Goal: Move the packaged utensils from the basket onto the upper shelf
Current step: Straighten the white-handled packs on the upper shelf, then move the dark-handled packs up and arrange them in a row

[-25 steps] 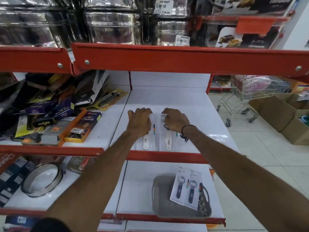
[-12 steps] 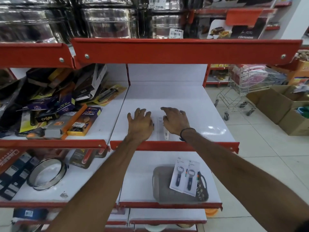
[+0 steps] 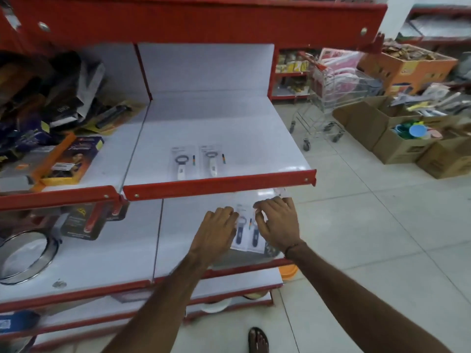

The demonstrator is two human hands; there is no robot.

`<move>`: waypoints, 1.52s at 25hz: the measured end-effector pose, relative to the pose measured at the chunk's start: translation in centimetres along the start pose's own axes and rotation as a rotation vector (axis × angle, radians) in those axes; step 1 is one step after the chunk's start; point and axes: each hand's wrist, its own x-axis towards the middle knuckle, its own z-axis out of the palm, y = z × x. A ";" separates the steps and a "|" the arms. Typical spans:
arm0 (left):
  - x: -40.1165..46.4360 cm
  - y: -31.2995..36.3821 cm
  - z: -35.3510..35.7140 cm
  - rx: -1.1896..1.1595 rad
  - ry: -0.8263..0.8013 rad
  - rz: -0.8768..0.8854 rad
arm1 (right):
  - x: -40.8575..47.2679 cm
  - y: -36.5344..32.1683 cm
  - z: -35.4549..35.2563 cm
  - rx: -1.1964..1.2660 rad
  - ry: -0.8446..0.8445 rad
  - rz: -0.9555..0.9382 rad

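Two packaged utensils with white handles [image 3: 196, 161] lie side by side near the front of the upper shelf [image 3: 219, 183]. One shelf down, two packs with dark-handled utensils [image 3: 246, 231] lean in the grey basket [image 3: 238, 256]. My left hand [image 3: 216, 231] lies palm down with fingers spread over the left pack's edge. My right hand [image 3: 279, 222] has its bent fingers and thumb around the top corner of the right pack. Both packs still rest in the basket.
Boxed goods [image 3: 68, 159] crowd the upper shelf's left bay. A metal sieve ring [image 3: 25, 256] sits on the lower left shelf. A wire shopping cart [image 3: 328, 98] and open cardboard boxes [image 3: 397, 141] stand on the tiled floor to the right. My sandalled foot [image 3: 257, 340] is below.
Both hands let go of the two white-handled packs on the upper shelf and dropped to the basket on the lower shelf. The view tilted down.
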 end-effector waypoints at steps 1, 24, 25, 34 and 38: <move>0.0 0.0 1.7 -0.014 -0.106 -0.038 | -0.7 1.1 1.2 -0.062 -0.173 0.081; 9.3 -2.3 10.5 -0.054 -0.104 0.007 | 3.1 5.6 9.9 -0.025 -0.454 0.193; 9.1 -1.4 8.8 -0.032 -0.223 0.008 | 2.9 5.1 9.3 0.004 -0.439 0.208; 2.6 1.5 -2.5 0.018 -0.184 -0.088 | -0.2 -0.6 1.0 -0.029 -0.275 0.078; 3.1 1.6 -10.4 -0.029 0.106 -0.069 | 2.0 -1.4 -5.2 -0.062 -0.102 0.011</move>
